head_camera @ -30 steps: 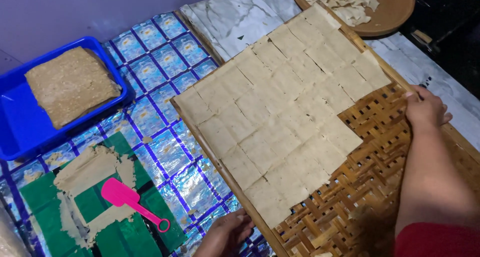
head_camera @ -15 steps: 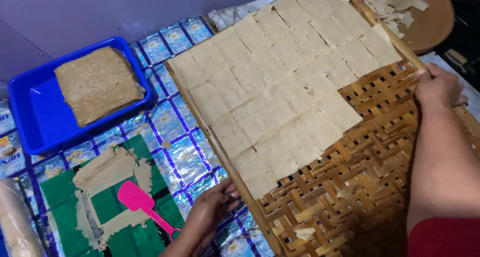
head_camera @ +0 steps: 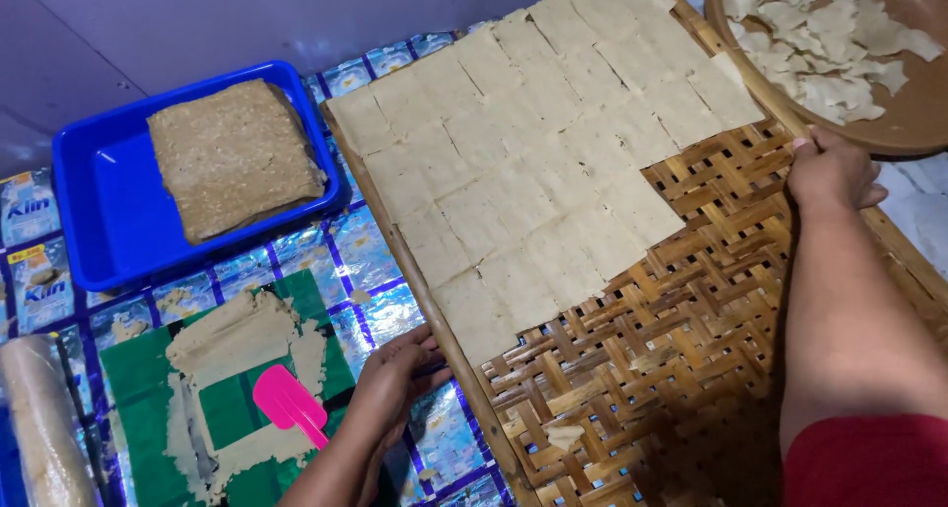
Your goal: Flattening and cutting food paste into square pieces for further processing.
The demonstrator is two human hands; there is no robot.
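Two bare hands frame what I see from the head camera, both set on a large woven bamboo tray (head_camera: 691, 369) that lies slantwise across the surface. Nearest me, my left hand (head_camera: 395, 384) rests at the tray's near-left rim, fingers curled around the edge in a closed grip on the rim. Just beside it to the left lies a pink spatula (head_camera: 286, 403) on a green sheet (head_camera: 232, 413), where scraps of pale dough (head_camera: 232, 334) outline a cut-out square. At the far left edge of the picture a rolling pin (head_camera: 39, 418) wrapped in clear film lies along the foil-packet mat (head_camera: 370, 260) that covers the surface. My right hand (head_camera: 829, 171), its arm coming from a red sleeve (head_camera: 864, 463), grasps the tray's far-right rim, fingers closed over the edge. Across the upper half of the tray lie rows of thin, flat dough squares (head_camera: 533, 171), edge to edge; the lower half shows bare weave. Further left, a blue plastic tray (head_camera: 109, 221) holds a brown slab (head_camera: 232, 156) of coarse dough. At the top right, a round wooden dish (head_camera: 908, 122) carries a heap of loose pale pieces (head_camera: 820, 43).
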